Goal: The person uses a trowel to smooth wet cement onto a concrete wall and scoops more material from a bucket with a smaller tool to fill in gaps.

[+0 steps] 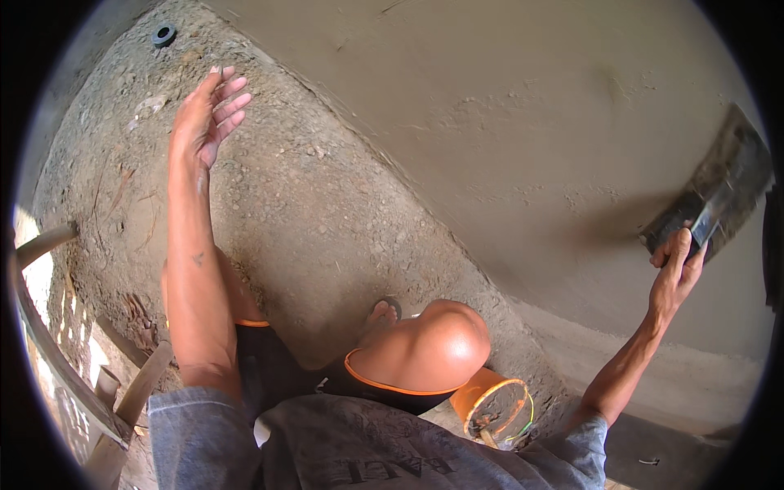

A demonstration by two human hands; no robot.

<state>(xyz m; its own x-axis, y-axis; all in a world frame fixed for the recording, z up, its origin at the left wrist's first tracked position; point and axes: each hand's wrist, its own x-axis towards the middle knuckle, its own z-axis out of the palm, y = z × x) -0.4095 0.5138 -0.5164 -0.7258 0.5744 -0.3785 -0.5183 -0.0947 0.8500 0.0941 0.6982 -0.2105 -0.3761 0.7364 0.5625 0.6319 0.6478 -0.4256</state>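
Observation:
My right hand [679, 265] is closed round the handle of a plastering float [727, 175], a long dark rectangular blade smeared with mortar. The float is over the wet grey plaster of the wall [523, 139] on the right; whether its face touches the plaster I cannot tell. Stretched out over the dirt at the upper left, my left hand [214, 114] has its fingers apart and slightly bent, with nothing visible in it. Part of its palm is turned out of view.
An orange bucket [482, 398] with a tool inside stands beside my bent knee. A dark ring [163, 34] lies on the rough dirt floor [327, 220] at the top left. Wooden poles [143, 392] stand at the lower left. The wall's base runs diagonally past my foot.

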